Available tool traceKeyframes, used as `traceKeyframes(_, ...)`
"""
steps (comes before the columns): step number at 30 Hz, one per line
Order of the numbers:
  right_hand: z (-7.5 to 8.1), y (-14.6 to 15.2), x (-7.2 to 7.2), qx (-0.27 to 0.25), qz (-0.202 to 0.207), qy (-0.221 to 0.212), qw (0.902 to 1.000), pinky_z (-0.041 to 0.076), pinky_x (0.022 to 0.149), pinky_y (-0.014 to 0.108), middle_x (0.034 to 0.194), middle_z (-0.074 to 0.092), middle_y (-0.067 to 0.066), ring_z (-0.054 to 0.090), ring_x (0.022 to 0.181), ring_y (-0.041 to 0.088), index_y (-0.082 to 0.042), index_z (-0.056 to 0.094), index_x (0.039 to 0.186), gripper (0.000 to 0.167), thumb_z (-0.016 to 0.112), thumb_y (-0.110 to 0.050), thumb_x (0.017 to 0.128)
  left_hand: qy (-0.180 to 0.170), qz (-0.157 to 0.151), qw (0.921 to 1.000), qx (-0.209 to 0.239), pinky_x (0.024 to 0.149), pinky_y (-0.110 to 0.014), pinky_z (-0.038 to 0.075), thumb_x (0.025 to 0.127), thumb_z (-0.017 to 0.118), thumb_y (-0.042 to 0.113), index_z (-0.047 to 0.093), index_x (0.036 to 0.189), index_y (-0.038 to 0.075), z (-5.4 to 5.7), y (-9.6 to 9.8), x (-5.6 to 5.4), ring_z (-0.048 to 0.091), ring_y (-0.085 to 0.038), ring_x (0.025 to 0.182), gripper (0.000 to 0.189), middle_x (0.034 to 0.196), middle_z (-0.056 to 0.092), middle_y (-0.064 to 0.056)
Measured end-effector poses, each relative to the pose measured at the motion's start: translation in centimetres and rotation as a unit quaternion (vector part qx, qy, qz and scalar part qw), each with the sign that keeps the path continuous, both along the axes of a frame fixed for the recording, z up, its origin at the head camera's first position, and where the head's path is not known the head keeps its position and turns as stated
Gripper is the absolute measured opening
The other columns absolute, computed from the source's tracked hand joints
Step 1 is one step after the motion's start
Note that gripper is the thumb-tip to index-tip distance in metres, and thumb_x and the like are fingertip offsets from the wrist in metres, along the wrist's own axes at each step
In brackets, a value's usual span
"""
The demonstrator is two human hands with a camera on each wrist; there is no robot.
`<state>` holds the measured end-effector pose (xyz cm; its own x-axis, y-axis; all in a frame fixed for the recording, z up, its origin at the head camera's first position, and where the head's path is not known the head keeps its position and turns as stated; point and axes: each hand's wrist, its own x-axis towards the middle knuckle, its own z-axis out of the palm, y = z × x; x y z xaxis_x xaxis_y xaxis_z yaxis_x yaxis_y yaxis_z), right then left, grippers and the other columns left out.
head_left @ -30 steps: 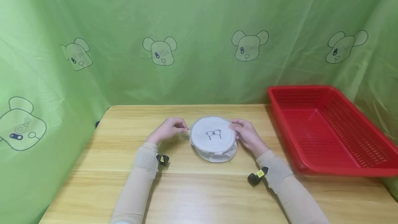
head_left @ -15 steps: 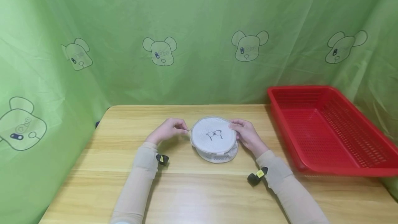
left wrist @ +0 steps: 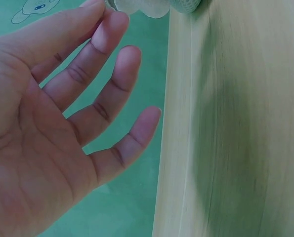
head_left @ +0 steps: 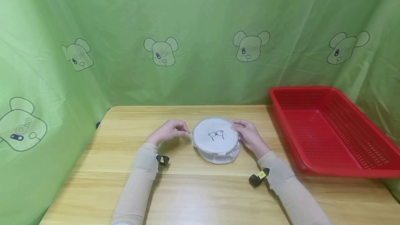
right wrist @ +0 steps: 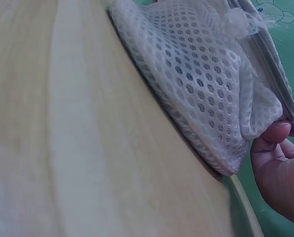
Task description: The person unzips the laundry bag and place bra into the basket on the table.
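Observation:
A round white mesh laundry bag (head_left: 215,135) stands on the table, its flat top printed with a dark line drawing. In the right wrist view its mesh side (right wrist: 196,74) sags, and a grey zipper (right wrist: 268,57) runs along the rim. At the bag's left edge my left hand (head_left: 168,130) pinches a small zipper pull between thumb and forefinger; the other fingers are spread loosely in the left wrist view. My right hand (head_left: 249,135) grips the right rim, thumb on top and fingers underneath. The bag's far side is hidden.
A red plastic basket (head_left: 290,138) with slotted walls stands on the right of the wooden table (head_left: 193,197). Green curtain (head_left: 203,79) printed with bear heads hangs behind the table and at both sides.
The bag has shifted very slightly to the right. Both hands keep their holds, and the left hand has dropped a touch toward the near side.

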<state>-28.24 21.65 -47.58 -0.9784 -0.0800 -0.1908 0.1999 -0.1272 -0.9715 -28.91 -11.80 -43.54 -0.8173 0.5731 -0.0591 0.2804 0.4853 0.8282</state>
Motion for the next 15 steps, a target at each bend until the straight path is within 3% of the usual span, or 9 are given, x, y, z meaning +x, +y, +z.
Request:
traceKeyframes(8,0.23,-0.05,0.08,0.005,-0.006,0.003,1.0,0.045,0.05,0.014,0.084,0.067,-0.006,0.055,0.061,0.002,0.008,0.05,0.124,0.034,0.059,0.0,0.092,-0.006,-0.006,1.0,0.005,0.1,-0.042,0.045,0.088,0.069,0.011,0.069,0.095,0.005,0.03,-0.06,0.06,0.062,-0.016,0.094,0.009,0.101,0.072,-0.017)
traceKeyframes(15,0.46,-0.12,0.15,0.0,-0.007,-0.004,1.0,0.045,0.049,0.014,0.082,0.068,-0.008,0.054,0.059,0.002,0.007,0.05,0.125,0.035,0.06,-0.001,0.092,-0.013,-0.011,0.9998,0.008,0.1,-0.042,0.043,0.087,0.07,0.012,0.069,0.095,0.003,0.22,-0.11,0.13,0.062,-0.018,0.095,0.011,0.101,0.072,-0.018)
